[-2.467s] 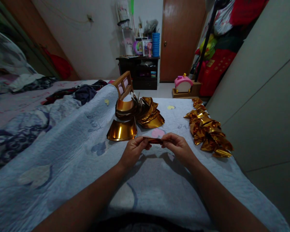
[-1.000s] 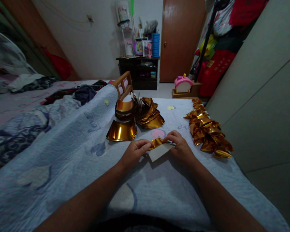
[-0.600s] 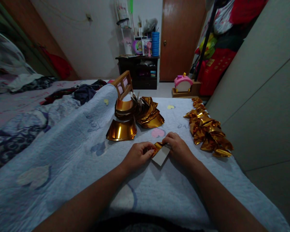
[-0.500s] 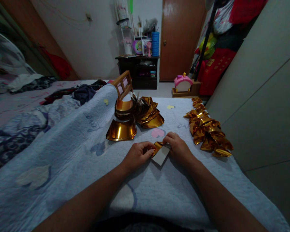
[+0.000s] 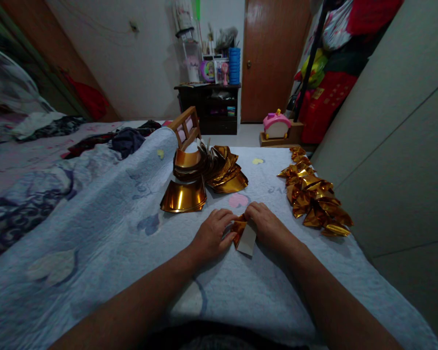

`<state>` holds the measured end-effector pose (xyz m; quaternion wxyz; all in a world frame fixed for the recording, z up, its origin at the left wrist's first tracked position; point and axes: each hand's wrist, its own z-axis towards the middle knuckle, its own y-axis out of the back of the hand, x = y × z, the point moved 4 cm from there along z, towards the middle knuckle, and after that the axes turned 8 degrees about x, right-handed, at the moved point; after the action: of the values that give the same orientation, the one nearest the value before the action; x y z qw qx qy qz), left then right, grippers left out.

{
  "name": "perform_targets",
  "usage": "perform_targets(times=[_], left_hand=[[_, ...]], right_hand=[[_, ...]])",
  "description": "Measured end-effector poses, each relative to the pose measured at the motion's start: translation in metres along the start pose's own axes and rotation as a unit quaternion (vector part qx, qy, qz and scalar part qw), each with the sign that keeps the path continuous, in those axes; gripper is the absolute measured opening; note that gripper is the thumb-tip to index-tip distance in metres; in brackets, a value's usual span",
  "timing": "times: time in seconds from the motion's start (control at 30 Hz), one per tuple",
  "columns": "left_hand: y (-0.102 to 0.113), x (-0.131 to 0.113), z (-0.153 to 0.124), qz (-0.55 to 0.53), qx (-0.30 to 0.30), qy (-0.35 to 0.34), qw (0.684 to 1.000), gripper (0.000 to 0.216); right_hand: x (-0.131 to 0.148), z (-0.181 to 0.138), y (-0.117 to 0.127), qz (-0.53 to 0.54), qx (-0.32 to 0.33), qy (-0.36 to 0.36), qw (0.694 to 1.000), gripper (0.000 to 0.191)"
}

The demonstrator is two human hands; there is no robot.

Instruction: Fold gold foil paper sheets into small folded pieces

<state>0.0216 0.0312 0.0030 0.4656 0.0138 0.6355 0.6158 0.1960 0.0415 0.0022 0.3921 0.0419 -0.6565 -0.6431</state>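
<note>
Both hands pinch one gold paper sheet on the blue blanket: left hand, right hand. Folded gold pieces lie right of it.

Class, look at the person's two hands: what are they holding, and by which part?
Both the left hand and right hand pinch one gold paper by its upper folded end; its white flap hangs free.

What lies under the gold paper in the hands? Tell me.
The gold paper, its white underside showing, rests on the blue quilt. The hands cover its sides.
</note>
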Motion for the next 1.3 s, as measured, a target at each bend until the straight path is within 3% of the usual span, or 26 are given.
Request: perform_targets(times=[0.17, 0.33, 0.6, 0.93, 1.3], left_hand=[[-0.007, 0.002, 0.001, -0.007, 0.019, -0.042, 0.999, 0.054], [-0.009, -0.001, 0.004, -0.003, 0.037, -0.079, 0.996, 0.04], [-0.015, -0.003, 0.005, 0.039, 0.045, -0.104, 0.993, 0.029], [-0.017, 0.001, 0.006, 0.055, 0.018, -0.108, 0.992, 0.027], [-0.012, 0.009, 0.011, 0.045, 0.017, -0.096, 0.994, 0.022]], right_hand=[[-0.004, -0.007, 0.003, -0.002, -0.018, -0.009, 1.0, 0.041], [-0.006, -0.005, 0.004, 0.01, 0.029, -0.026, 0.999, 0.019], [-0.004, -0.001, 0.004, 0.013, 0.029, -0.02, 0.999, 0.013], [-0.009, -0.009, 0.007, -0.014, 0.024, -0.024, 0.999, 0.035], [0.012, -0.009, 0.012, 0.023, 0.122, 0.013, 0.992, 0.019]])
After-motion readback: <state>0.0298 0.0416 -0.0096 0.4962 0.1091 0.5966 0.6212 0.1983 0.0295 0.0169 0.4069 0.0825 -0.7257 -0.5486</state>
